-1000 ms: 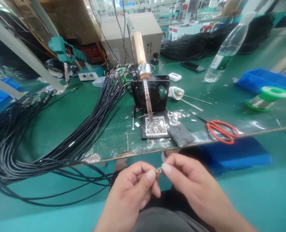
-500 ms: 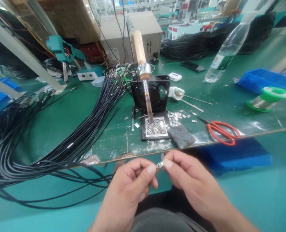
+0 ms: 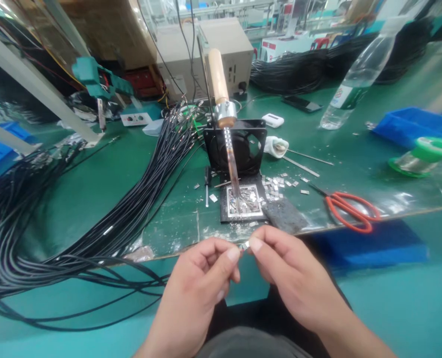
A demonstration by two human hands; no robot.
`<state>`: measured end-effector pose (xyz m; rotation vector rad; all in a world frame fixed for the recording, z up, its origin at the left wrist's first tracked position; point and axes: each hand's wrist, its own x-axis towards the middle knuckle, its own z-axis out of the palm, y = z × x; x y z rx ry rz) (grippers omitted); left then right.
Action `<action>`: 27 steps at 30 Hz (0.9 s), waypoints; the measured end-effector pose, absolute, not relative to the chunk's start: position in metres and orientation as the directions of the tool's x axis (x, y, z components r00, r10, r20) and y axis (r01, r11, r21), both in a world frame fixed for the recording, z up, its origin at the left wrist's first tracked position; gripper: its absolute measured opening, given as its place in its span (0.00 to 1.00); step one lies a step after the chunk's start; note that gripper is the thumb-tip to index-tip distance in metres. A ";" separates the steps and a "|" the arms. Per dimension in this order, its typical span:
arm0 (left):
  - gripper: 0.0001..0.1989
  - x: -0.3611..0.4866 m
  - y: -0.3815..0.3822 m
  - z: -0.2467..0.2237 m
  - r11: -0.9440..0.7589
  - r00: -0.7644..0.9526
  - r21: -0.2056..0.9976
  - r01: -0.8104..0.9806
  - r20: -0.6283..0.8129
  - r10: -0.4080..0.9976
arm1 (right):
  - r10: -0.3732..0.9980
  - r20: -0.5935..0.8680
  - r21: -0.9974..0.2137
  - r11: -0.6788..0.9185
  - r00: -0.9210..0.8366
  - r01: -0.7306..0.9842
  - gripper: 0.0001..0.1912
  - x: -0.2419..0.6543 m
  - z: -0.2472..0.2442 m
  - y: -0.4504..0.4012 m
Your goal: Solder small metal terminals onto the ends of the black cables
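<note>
Just off the bench's front edge, my left hand (image 3: pixel 202 283) and my right hand (image 3: pixel 293 278) pinch a small silvery metal piece (image 3: pixel 245 245) between them, thumb against forefinger on each side. Its details are too small to tell. Beyond the fingers stands a soldering iron (image 3: pixel 222 99) with a wooden handle, its tip down at a white-rimmed tray (image 3: pixel 261 214) of small metal bits. Behind the iron is a black fan (image 3: pixel 256 149). A dark grey slab (image 3: pixel 286 215) lies right of the tray, near loose metal pieces (image 3: pixel 275 186).
A bundle of black cables (image 3: pixel 127 204) runs along the left and hangs over the edge. Orange-handled scissors (image 3: pixel 351 211), a solder spool (image 3: pixel 416 161), a blue bin (image 3: pixel 414 127) and a plastic bottle (image 3: pixel 355 84) stand or lie at the right. A screwdriver (image 3: pixel 207 186) lies left of the tray.
Both hands, pinching the small piece, have shifted slightly up towards the bench edge. The bench items appear a little lower and further right as the view has moved.
</note>
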<state>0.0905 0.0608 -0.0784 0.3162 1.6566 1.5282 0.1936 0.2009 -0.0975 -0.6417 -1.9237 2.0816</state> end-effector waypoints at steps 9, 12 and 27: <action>0.17 0.075 0.079 -0.070 0.230 -0.629 0.908 -0.351 -0.411 0.660 | 0.525 -0.162 -0.986 -0.110 -0.835 0.122 0.22 0.179 -0.098 0.205; 0.17 0.071 0.084 -0.068 0.242 -0.627 0.894 -0.377 -0.439 0.644 | 0.553 -0.156 -0.988 -0.090 -0.818 0.128 0.22 0.175 -0.098 0.205; 0.20 0.068 0.084 -0.066 0.129 -0.548 0.804 -0.581 -0.504 0.668 | 0.563 -0.150 -0.988 -0.059 -0.813 0.141 0.21 0.179 -0.093 0.203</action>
